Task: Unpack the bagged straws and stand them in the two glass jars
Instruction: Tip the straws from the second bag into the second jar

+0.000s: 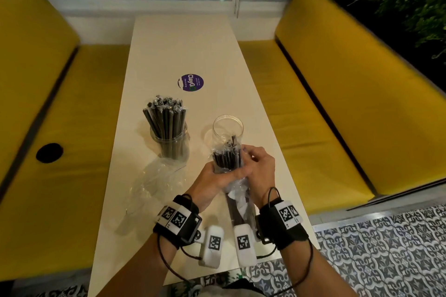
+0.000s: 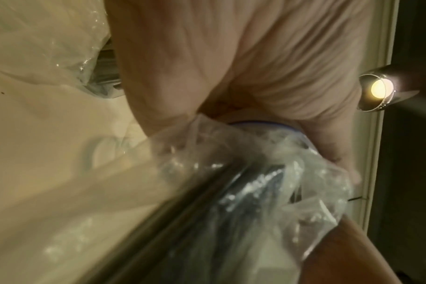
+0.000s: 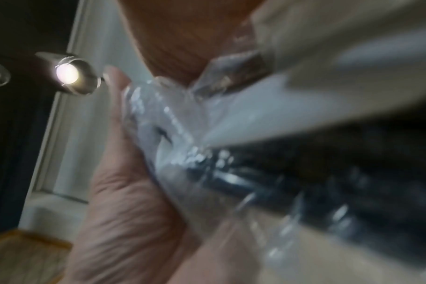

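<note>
A clear plastic bag of black straws is held over the near part of the white table, its straw tips poking out toward the right jar. My left hand grips the bundle from the left and my right hand grips it from the right, both around the bag. The right glass jar stands just beyond the straw tips and looks empty. The left glass jar stands full of black straws.
An empty crumpled clear bag lies on the table to the left of my hands. A purple round sticker sits further up the table. Yellow benches flank both sides. Patterned tile floor shows at the lower right.
</note>
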The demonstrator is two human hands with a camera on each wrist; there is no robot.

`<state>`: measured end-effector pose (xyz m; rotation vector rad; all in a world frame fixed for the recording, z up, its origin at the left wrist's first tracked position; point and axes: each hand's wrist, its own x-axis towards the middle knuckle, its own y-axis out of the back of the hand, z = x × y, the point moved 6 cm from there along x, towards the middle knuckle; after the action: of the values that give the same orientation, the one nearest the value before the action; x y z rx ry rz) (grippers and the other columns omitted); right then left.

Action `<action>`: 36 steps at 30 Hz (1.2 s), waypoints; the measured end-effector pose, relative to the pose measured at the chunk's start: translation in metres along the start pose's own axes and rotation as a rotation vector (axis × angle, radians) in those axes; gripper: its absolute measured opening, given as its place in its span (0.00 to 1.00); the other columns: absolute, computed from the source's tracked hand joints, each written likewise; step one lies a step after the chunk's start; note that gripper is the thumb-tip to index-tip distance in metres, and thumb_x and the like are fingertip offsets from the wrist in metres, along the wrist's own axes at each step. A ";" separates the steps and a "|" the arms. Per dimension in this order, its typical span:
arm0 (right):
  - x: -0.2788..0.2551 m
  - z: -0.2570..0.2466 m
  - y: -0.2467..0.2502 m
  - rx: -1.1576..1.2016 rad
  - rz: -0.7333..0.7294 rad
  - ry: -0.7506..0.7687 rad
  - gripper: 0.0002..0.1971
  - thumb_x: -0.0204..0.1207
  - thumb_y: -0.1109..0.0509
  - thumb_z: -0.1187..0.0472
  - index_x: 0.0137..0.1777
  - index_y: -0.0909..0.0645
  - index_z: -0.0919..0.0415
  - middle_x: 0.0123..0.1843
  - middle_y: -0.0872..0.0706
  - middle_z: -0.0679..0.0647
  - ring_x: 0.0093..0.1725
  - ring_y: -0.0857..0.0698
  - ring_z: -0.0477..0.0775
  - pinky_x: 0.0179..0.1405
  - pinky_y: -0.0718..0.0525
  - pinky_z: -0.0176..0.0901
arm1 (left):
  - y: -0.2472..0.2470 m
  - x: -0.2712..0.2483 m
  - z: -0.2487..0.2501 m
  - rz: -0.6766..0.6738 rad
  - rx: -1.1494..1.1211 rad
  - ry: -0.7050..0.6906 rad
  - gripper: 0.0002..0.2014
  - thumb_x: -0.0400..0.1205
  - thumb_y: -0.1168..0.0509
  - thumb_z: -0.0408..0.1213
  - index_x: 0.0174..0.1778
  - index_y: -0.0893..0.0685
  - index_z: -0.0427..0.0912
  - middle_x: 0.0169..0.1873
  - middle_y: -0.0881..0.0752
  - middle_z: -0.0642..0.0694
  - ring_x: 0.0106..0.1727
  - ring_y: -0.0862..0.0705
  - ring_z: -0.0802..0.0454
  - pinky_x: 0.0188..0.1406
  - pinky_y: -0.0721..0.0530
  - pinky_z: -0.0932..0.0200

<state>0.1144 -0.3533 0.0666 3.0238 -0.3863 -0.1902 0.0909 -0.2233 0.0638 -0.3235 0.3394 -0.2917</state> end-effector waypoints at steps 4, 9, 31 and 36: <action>-0.007 -0.013 -0.012 -0.077 -0.193 0.071 0.15 0.87 0.38 0.42 0.43 0.17 0.46 0.49 0.17 0.54 0.53 0.14 0.59 0.62 0.14 0.66 | 0.006 0.001 0.000 0.083 -0.205 0.006 0.20 0.80 0.23 0.35 0.68 0.10 0.32 0.57 0.06 0.34 0.60 0.07 0.39 0.56 0.08 0.49; -0.021 -0.029 -0.002 -0.215 -0.092 0.362 0.10 0.89 0.35 0.54 0.64 0.14 0.46 0.56 0.12 0.43 0.54 0.14 0.48 0.55 0.13 0.51 | 0.016 0.001 0.009 0.219 -0.207 -0.026 0.14 0.84 0.27 0.28 0.65 0.10 0.27 0.54 0.04 0.35 0.57 0.05 0.42 0.52 0.08 0.52; -0.018 -0.013 0.048 0.432 0.016 -0.133 0.20 0.90 0.39 0.45 0.59 0.08 0.54 0.63 0.07 0.65 0.63 0.09 0.69 0.67 0.14 0.68 | -0.001 0.038 0.065 0.621 -0.543 -0.142 0.18 0.68 0.19 0.39 0.53 0.07 0.37 0.57 0.07 0.35 0.58 0.09 0.37 0.74 0.15 0.34; -0.017 -0.039 0.065 0.154 0.091 0.289 0.11 0.85 0.27 0.53 0.65 0.11 0.51 0.64 0.08 0.53 0.63 0.08 0.62 0.58 0.09 0.72 | -0.012 0.046 0.064 0.607 -0.646 -0.138 0.35 0.59 0.17 0.43 0.64 0.14 0.39 0.55 0.14 0.34 0.55 0.09 0.32 0.55 0.07 0.38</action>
<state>0.0874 -0.4092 0.1132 3.1069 -0.5308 0.2933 0.1530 -0.2330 0.1125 -0.8467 0.3734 0.4504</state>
